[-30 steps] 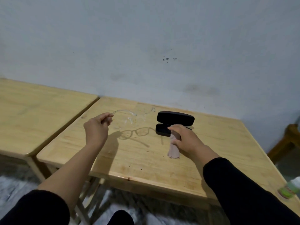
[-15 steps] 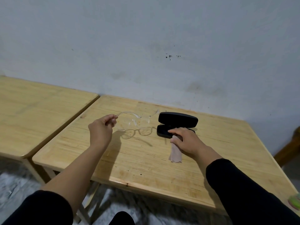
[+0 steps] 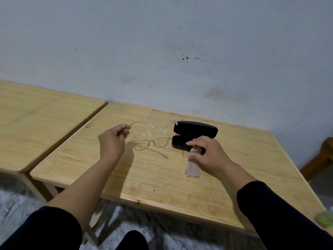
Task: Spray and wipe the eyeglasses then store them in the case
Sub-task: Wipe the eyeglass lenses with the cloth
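Against a pale wall, a wooden table point(image 3: 162, 177) holds an open black case point(image 3: 195, 134); the left hand point(image 3: 111, 141) pinches clear eyeglasses point(image 3: 149, 131) aloft by one arm, keeping the lenses untouched, while the right hand point(image 3: 207, 153) grips a dangling pink cloth point(image 3: 192, 168), seemingly ready for wiping.

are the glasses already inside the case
No, the clear eyeglasses are held above the table by one temple in the left hand, beside the open black case.
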Demonstrator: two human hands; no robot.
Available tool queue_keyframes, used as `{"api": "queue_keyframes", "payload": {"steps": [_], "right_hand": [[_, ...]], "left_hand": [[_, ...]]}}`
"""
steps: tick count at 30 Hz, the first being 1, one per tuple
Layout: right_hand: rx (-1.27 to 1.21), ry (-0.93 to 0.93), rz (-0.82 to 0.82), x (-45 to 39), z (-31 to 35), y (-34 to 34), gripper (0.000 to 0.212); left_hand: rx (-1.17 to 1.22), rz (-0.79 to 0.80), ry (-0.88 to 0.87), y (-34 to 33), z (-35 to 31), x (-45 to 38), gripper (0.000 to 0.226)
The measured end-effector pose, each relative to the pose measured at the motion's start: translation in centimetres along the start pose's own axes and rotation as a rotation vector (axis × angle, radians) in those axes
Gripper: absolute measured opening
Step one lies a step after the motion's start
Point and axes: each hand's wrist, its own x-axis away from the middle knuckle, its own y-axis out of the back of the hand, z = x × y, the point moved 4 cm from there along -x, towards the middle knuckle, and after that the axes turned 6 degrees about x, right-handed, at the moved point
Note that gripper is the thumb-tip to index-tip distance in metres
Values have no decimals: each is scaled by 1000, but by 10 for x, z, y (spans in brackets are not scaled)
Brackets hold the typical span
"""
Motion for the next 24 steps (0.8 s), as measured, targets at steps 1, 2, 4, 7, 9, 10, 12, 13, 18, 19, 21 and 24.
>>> {"api": "queue_keyframes", "payload": {"steps": [1,2,4,7,9,10,12,13,18,19,21,24], "right_hand": [[-10,-4,18,3,1,0,35],[-14,-14,44,6,1,-1,35],[42,-20,110,10,2,-5,34],[138,-25,168,14,0,-12,32],[126,-59,171,16,-2,-15,35],[118,-73,165,16,-3,-16,36],[95,-99,146,17,-3,-17,32],[82,-112,129,18,-3,-17,29],[-4,-187,-26,24,-1,-21,8],[-48,-213,-69,27,1,-20,6],[-170,-307,-163,34,3,-18,3],[-438,-531,-317,47,1,-19,8]], "left_hand": [[10,2,2,-1,0,1,25],[18,4,1,-3,0,2,25],[21,9,-3,-5,0,4,24],[13,19,-13,-7,-1,7,23],[3,22,-17,-8,-1,8,23],[3,23,-12,-9,0,9,23],[8,24,5,-9,0,11,23],[13,25,9,-9,1,12,23],[30,41,5,-13,-1,16,21],[34,46,3,-14,-3,17,21],[49,58,0,-17,-5,21,20],[60,83,-8,-26,-9,28,21]]}}
